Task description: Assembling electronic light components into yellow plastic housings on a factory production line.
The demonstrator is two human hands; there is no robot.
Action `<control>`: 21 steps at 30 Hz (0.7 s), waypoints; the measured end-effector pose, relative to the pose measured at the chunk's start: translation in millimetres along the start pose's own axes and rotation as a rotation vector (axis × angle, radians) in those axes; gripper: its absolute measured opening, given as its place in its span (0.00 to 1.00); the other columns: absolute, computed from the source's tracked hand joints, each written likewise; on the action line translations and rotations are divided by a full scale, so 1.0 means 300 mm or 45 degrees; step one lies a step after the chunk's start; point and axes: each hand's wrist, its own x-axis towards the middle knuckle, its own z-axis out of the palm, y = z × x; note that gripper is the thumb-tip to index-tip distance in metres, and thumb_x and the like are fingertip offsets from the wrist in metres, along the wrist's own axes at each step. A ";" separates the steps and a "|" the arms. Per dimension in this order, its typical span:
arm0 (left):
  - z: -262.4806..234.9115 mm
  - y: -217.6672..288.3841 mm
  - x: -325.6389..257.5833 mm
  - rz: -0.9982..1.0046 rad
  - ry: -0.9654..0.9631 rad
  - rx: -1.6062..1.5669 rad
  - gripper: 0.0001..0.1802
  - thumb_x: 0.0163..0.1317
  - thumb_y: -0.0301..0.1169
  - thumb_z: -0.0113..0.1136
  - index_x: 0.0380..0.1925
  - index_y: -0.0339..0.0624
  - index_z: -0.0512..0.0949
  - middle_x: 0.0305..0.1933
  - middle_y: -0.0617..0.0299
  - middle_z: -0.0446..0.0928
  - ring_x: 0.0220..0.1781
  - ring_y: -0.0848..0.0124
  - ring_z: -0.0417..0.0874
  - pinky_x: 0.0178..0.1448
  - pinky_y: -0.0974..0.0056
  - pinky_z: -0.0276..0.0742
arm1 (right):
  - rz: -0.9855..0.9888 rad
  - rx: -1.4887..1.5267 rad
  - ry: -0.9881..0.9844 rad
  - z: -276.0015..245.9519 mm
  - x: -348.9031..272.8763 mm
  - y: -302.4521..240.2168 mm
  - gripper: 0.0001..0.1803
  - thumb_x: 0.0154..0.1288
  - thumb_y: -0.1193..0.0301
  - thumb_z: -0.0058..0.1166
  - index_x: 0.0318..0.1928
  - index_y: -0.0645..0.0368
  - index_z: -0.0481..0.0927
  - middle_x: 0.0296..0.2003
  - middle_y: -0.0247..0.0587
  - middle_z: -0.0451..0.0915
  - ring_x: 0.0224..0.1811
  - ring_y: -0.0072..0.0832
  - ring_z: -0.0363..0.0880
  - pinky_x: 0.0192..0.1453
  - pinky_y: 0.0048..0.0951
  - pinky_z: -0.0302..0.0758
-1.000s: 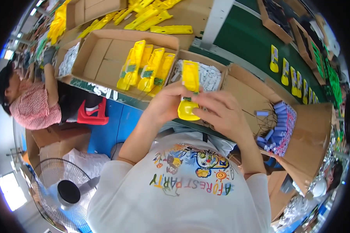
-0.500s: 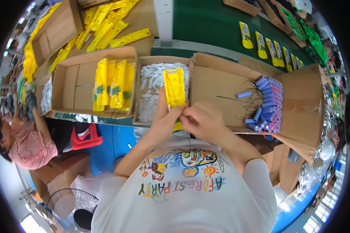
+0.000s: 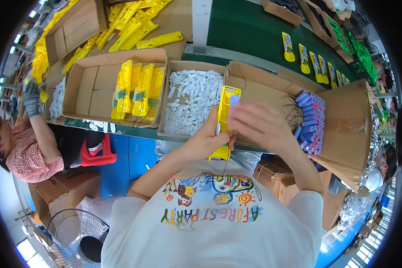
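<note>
My left hand (image 3: 210, 139) is closed around a yellow plastic housing (image 3: 224, 117), held upright in front of my chest. From its lower end a thin dark wire hangs down. My right hand (image 3: 264, 126), slightly blurred, is at the housing's right side with a purple cylindrical battery (image 3: 233, 100) at its fingertips. That battery lies against the upper part of the housing; whether it is seated inside I cannot tell. Several more purple batteries (image 3: 311, 120) with dark wires stand packed in the cardboard box (image 3: 344, 125) to the right.
A carton of small white plastic strips (image 3: 192, 96) lies behind my left hand. Left of it, a carton (image 3: 82, 96) contains several yellow housings (image 3: 140, 91). Finished-looking yellow pieces (image 3: 303, 58) line the green bench (image 3: 236, 35). A co-worker (image 3: 35, 147) sits at far left, near a fan (image 3: 78, 236).
My right hand has moved from the housing's lower end to its upper right side, now with a battery. The loose battery in the right box is gone. The housing has shifted right and turned.
</note>
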 end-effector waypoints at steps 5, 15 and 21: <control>-0.003 0.042 -0.039 0.018 0.113 0.029 0.34 0.59 0.19 0.42 0.66 0.45 0.48 0.38 0.58 0.69 0.35 0.72 0.75 0.42 0.65 0.76 | 0.001 0.249 -0.019 0.114 0.025 -0.042 0.25 0.50 0.75 0.60 0.53 0.58 0.77 0.56 0.39 0.75 0.60 0.36 0.73 0.61 0.40 0.72; -0.065 0.052 -0.104 -0.009 0.223 0.099 0.27 0.65 0.42 0.56 0.56 0.39 0.59 0.35 0.61 0.72 0.31 0.72 0.76 0.39 0.68 0.72 | 0.909 1.651 0.195 0.162 0.086 0.084 0.11 0.66 0.73 0.47 0.47 0.62 0.74 0.48 0.46 0.78 0.51 0.28 0.76 0.55 0.34 0.72; -0.060 0.037 -0.145 -0.160 0.344 0.839 0.36 0.56 0.41 0.67 0.53 0.34 0.58 0.50 0.45 0.71 0.54 0.60 0.76 0.56 0.61 0.72 | 0.947 1.584 -0.562 0.190 0.162 0.037 0.15 0.72 0.63 0.39 0.31 0.60 0.70 0.33 0.40 0.79 0.36 0.21 0.74 0.41 0.23 0.70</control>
